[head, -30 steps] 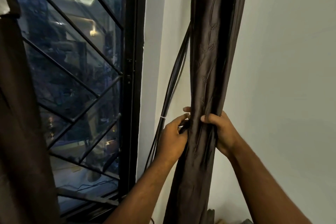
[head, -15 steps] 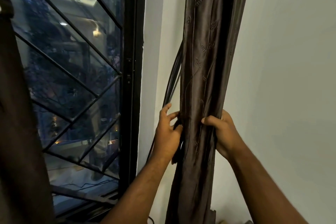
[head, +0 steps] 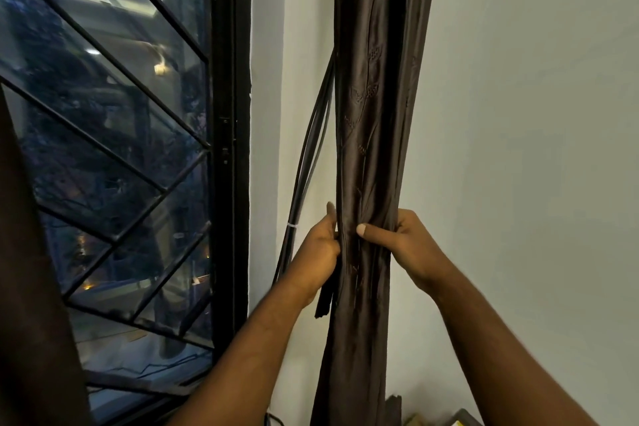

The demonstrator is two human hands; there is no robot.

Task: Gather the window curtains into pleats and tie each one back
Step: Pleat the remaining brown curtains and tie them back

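A dark brown curtain (head: 373, 114) hangs bunched into a narrow column against the white wall, right of the window. My right hand (head: 408, 245) grips the gathered folds from the right, thumb across the front. My left hand (head: 320, 249) is curled at the curtain's left edge and holds a dark strip, the tie-back (head: 325, 301), whose loose end hangs below my fist. A second brown curtain (head: 34, 287) fills the left edge of the view.
A black-framed window (head: 230, 149) with diagonal bars shows a dark street outside. A bundle of black cables (head: 307, 162) held by a white tie runs down the wall just left of the curtain. Some objects lie low at the bottom right (head: 449, 417).
My left hand went from open fingers at the curtain's left edge to curled tight against the fabric, with the strip's end now hanging under it. My right hand kept its grip.
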